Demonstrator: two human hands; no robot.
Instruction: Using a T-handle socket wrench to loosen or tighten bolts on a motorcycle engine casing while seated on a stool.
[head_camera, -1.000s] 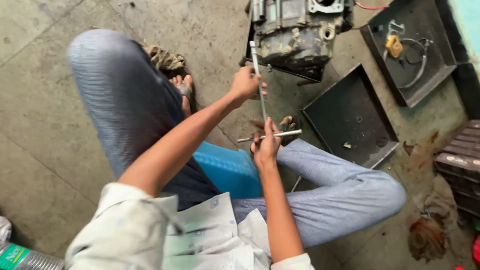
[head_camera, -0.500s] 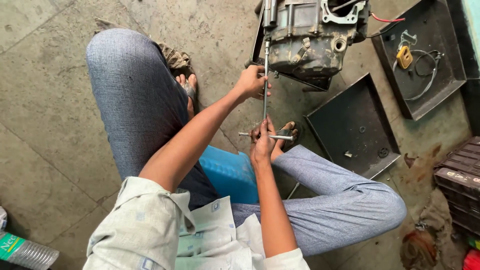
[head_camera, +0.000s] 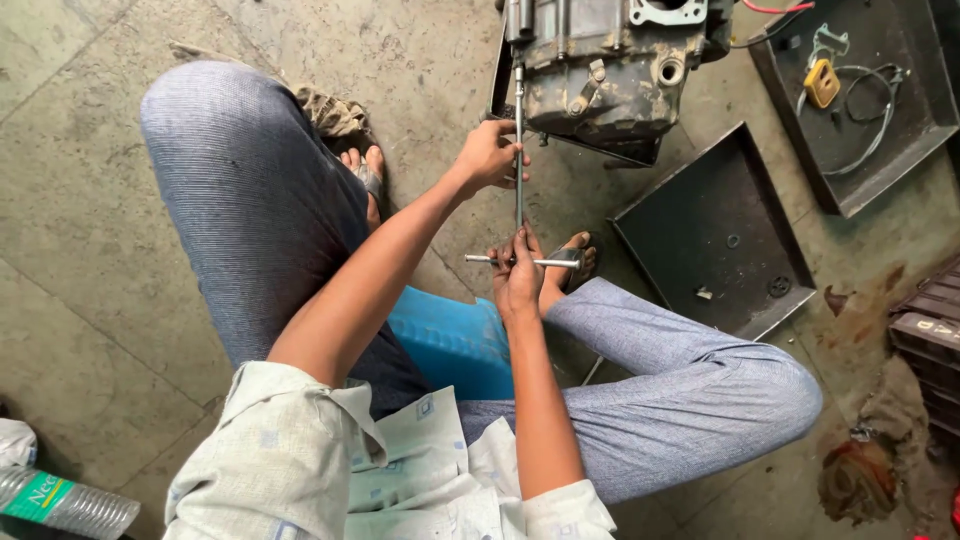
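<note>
A long metal T-handle wrench (head_camera: 518, 205) runs from my hands up to a grimy grey engine block (head_camera: 610, 60) standing on the concrete floor. My left hand (head_camera: 490, 155) is wrapped around the upper part of the wrench shaft, close under the engine. My right hand (head_camera: 518, 275) grips the lower end, where the cross bar (head_camera: 555, 262) sticks out to both sides. I sit low on a blue stool (head_camera: 445, 340) with my knees spread and my sandalled feet near the engine.
A shallow black metal tray (head_camera: 715, 235) with a few small parts lies right of my hands. A second tray (head_camera: 860, 90) at the top right holds a yellow part and a cable. A plastic bottle (head_camera: 60, 500) lies bottom left. Oil stains mark the floor at right.
The view has shifted so the engine and trays sit lower and nearer. The wrench now stands straight up to the engine, with my right hand turned on the cross bar.
</note>
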